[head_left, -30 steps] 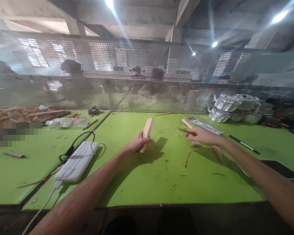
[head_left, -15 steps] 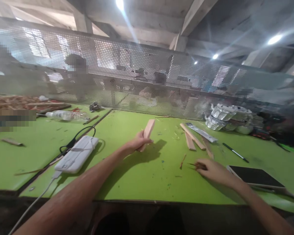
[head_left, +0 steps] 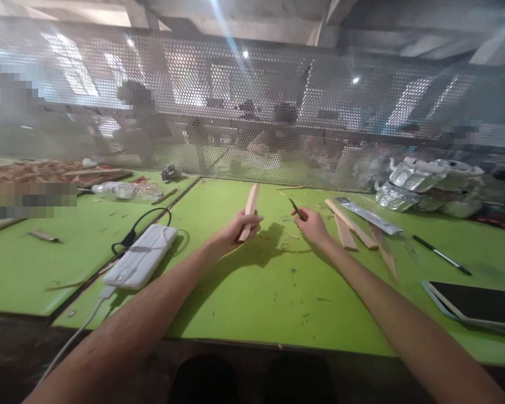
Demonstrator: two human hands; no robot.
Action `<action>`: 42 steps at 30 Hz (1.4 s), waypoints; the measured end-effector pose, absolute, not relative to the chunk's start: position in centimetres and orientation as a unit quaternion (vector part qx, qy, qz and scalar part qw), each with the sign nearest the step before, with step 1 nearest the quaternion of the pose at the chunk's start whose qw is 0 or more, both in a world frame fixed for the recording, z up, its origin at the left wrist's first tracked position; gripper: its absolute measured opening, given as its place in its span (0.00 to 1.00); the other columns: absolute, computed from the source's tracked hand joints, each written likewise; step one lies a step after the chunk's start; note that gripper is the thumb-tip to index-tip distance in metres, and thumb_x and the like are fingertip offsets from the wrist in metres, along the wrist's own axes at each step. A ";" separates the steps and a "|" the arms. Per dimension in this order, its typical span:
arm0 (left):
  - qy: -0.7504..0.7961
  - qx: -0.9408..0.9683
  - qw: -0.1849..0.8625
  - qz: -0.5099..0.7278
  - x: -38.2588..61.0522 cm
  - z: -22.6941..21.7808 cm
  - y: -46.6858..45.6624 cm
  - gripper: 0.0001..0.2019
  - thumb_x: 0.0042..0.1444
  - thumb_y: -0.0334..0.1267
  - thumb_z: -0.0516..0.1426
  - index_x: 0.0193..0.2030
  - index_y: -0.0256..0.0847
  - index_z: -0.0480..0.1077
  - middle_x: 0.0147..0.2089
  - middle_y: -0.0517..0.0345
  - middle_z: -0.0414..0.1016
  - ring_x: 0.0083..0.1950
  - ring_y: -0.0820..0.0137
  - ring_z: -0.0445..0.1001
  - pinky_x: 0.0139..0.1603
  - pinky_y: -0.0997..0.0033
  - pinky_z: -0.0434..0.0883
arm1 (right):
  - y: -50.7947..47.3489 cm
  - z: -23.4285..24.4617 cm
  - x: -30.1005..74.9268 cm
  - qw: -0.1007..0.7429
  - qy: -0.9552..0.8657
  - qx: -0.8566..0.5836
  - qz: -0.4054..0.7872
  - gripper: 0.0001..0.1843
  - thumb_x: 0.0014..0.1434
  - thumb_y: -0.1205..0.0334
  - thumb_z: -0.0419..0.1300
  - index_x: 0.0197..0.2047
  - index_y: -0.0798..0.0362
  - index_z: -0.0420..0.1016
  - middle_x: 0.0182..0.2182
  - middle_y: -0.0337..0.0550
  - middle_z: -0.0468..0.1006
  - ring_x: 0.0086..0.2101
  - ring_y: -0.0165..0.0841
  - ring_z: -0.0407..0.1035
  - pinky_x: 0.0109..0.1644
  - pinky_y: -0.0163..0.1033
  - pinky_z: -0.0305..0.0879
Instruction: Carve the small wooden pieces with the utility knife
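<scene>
My left hand (head_left: 234, 229) is closed around a short wooden strip (head_left: 252, 203), held up above the green table with its far end pointing away from me. To the right, my right hand (head_left: 315, 225) pinches a thin, dark, pointed tool (head_left: 294, 207); most of it is hidden by the fingers, so its exact kind does not show. The tool's tip points up and left, apart from the strip. Just right of that hand, several loose wooden strips (head_left: 353, 223) lie beside a clear plastic packet (head_left: 368, 216).
A white power bank (head_left: 143, 257) with cables lies left, near a table seam. Behind are a plastic bottle (head_left: 126, 191) and wood scraps (head_left: 46, 171). Right are a pen (head_left: 441, 255), a dark-screened tablet (head_left: 480, 303) and silvery wrapped items (head_left: 429, 179). A perforated screen (head_left: 244, 112) crosses the back; people sit beyond.
My right hand has moved left and away from me, with the pointed tool, closer to the strip. My left hand still holds the strip, now turned slightly more upright. The view has shifted a little.
</scene>
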State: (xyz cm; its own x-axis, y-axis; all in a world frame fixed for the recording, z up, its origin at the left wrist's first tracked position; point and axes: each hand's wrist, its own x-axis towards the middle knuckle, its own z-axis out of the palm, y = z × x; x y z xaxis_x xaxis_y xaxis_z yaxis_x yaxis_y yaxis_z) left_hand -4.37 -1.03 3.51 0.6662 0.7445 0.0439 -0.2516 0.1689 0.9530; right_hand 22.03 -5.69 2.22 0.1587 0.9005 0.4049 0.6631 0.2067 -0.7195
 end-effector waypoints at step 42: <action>0.292 0.715 0.619 0.145 -2.8 2.6 -2.4 0.20 0.53 0.44 0.72 0.45 0.37 0.72 0.35 0.61 0.69 0.31 0.74 0.65 0.29 0.71 0.64 | -8.7 5.0 19.1 0.535 -0.549 -0.485 0.421 0.29 0.66 0.30 0.63 0.38 0.49 0.72 0.26 0.35 0.68 0.21 0.26 0.56 0.23 0.33 0.54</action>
State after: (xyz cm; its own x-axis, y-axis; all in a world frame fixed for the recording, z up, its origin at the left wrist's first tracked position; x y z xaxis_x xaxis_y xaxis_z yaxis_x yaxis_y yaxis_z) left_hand -2.77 -2.43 2.57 0.7880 0.5962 -0.1537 0.2373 -0.0638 0.9693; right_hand 19.09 -8.72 5.04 0.0426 0.9827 0.1800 0.0828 0.1761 -0.9809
